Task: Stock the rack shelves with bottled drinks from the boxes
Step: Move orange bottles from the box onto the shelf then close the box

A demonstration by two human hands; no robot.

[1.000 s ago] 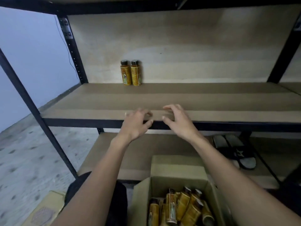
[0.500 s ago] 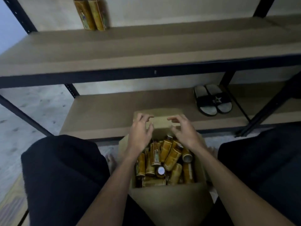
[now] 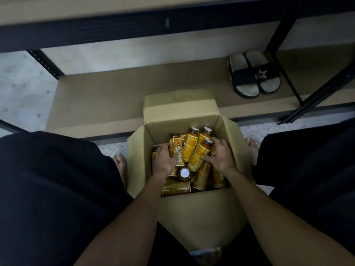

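Person crouched over the open cardboard box (image 3: 201,214), which sat on the floor between the knees, its far flap lying over the edge of the lower shelf (image 3: 96,98). Box held a loose jumble of small amber bottles (image 3: 203,175), some leaning, some flat, one with its pale cap turned up near the box's middle.

Both hands were down inside the box, apart, one bottle each. Left hand (image 3: 164,160), at the box's left side, had its fingers wrapped round the labelled bottle (image 3: 175,148) at mid-body. Right hand (image 3: 221,156), at the box's right side, was curled round the tilted bottle (image 3: 199,154), fingertips near its dark cap, thumb low by its base. Neither bottle was clear of the pile.

Handling, as judged: the bottles looked rigid and full, so small but weighty for their size; material could not be told, and if glass, knocking them against neighbours risks chips. Labels looked glossy and probably slick. Best hold is round the straight body below the shoulder, not the cap. A straight lift seems wise, since leaning neighbours may slide or topple into the gap.

Beyond the box, a pair of slippers (image 3: 253,73) lay on the lower shelf, to the right. The upper shelf edge (image 3: 115,29) crossed above the box.
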